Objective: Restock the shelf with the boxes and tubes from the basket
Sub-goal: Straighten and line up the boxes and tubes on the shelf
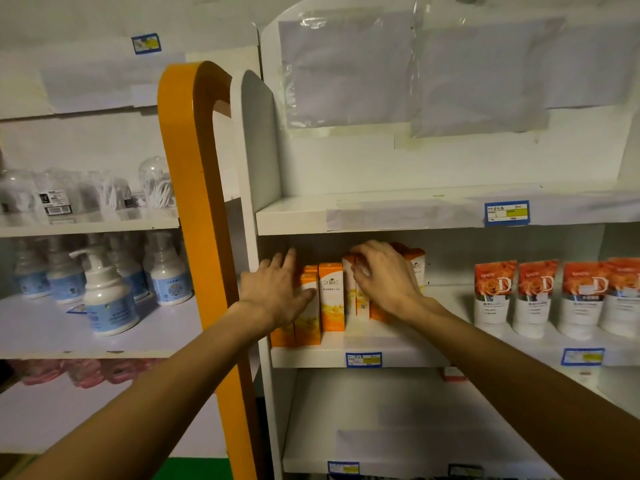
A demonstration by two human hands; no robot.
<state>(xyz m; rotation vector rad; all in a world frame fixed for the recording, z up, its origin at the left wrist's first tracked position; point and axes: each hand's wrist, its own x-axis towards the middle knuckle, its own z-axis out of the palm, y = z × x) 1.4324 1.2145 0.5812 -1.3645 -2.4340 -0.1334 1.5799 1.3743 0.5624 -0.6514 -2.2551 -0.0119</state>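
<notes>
I read a large white "D" on each of the orange-topped pouches (491,292) standing at the right end of the middle shelf (398,355). The print on the orange boxes (331,296) and on the blue price tags (506,213) along the shelf edges is too small for me to read.

Orange-and-white boxes (331,296) with yellow lower print. White shelf (398,355) with blue-bordered, yellow-marked price labels (363,359). Orange upright post (204,237). White tubes (491,292) with orange-red rose tops. White pump bottles (107,299) with blue labels.
</notes>
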